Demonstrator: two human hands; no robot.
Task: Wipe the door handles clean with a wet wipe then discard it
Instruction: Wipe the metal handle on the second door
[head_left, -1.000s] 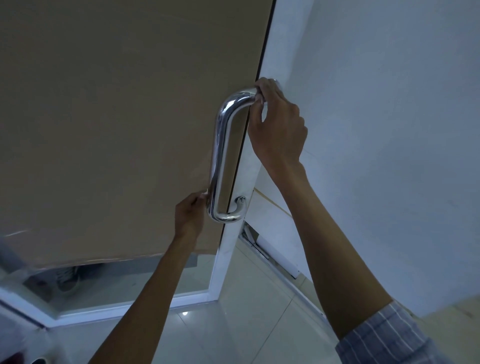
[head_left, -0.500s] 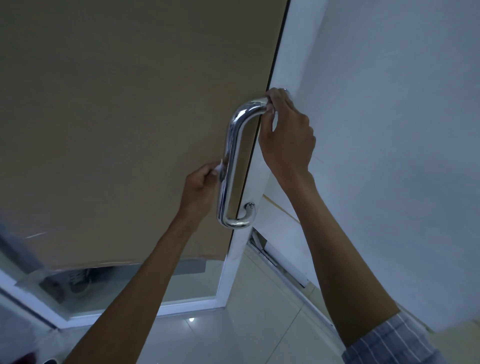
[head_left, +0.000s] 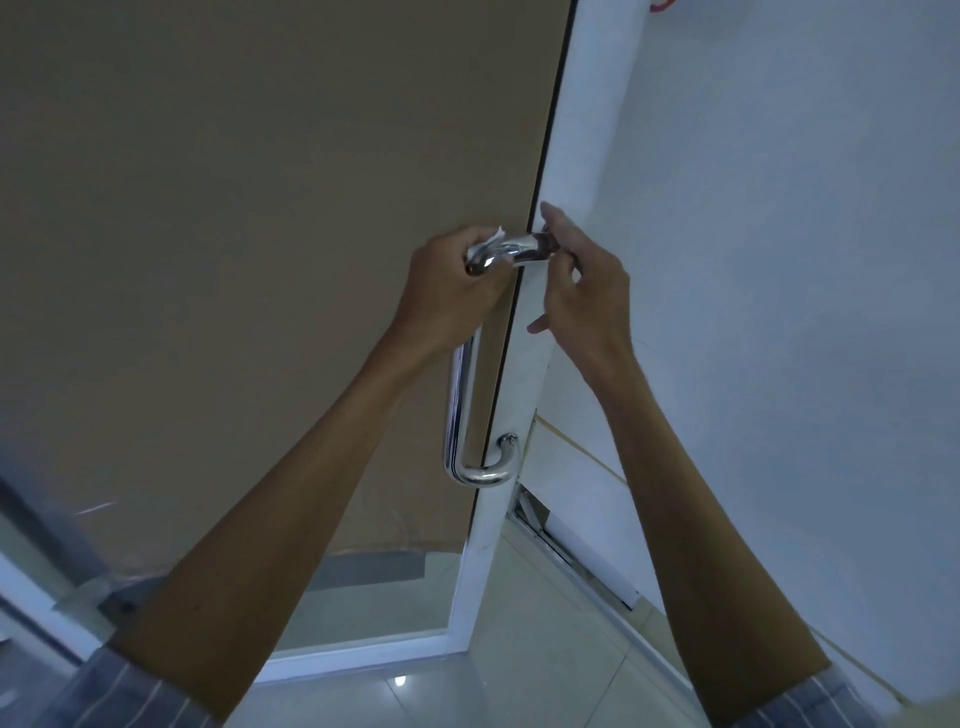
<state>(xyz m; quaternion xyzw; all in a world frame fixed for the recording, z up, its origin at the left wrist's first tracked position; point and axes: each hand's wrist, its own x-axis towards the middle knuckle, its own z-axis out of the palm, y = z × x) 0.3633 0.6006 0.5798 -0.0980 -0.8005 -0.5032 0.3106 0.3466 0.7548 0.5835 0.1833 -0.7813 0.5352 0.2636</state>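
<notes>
Door handle (head_left: 460, 405): left hand (head_left: 447, 291) grips wet wipe (head_left: 485, 247) round top bend; right hand (head_left: 582, 280) pinches upper end beside door frame (head_left: 566, 208).

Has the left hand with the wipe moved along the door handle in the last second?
Yes. The left hand with the wipe has climbed from the door handle's bottom bend to its top bend.

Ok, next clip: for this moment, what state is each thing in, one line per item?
Door handle: upright on the door, top bend gripped, lower part bare.
Wet wipe: crumpled, pressed against the handle's top bend by the left hand.
Left hand: curled round handle and wipe.
Right hand: fingers at the handle's top end by the door edge; its grip is unclear.
Door: covered with brown sheet.
</notes>
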